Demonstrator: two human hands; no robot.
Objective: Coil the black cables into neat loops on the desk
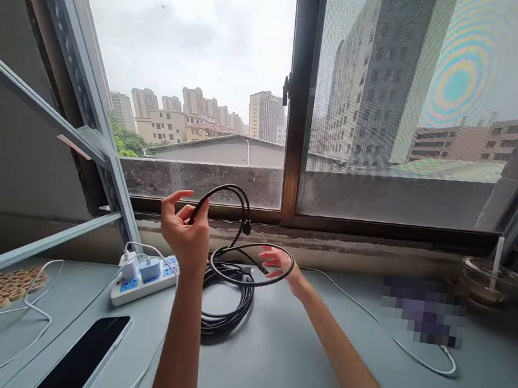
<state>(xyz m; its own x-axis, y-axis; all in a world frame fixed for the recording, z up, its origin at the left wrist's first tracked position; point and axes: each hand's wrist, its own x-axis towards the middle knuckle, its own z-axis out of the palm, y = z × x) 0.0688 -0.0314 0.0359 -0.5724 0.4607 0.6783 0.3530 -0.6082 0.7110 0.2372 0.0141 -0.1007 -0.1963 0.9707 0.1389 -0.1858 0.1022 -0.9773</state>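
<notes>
A black cable [240,190] runs in raised loops between my hands. My left hand [186,222] is closed on it, thumb and fingers pinching the upper loop, with the index finger curled away. A small black connector [247,227] hangs from that loop. Lower and to the right, my right hand [281,264] has its fingers spread, and a wide loop of the cable passes across it; whether it bears on the hand I cannot tell. Beneath both hands, the rest of the black cable lies on the desk as a thick coil [235,318].
A white power strip [146,287] with plugged-in chargers is left of the coil. A phone [82,355] lies at front left on the grey desk [283,369]. White cords [349,304] cross the surface. A lidded cup with a straw [488,281] stands far right, near the window.
</notes>
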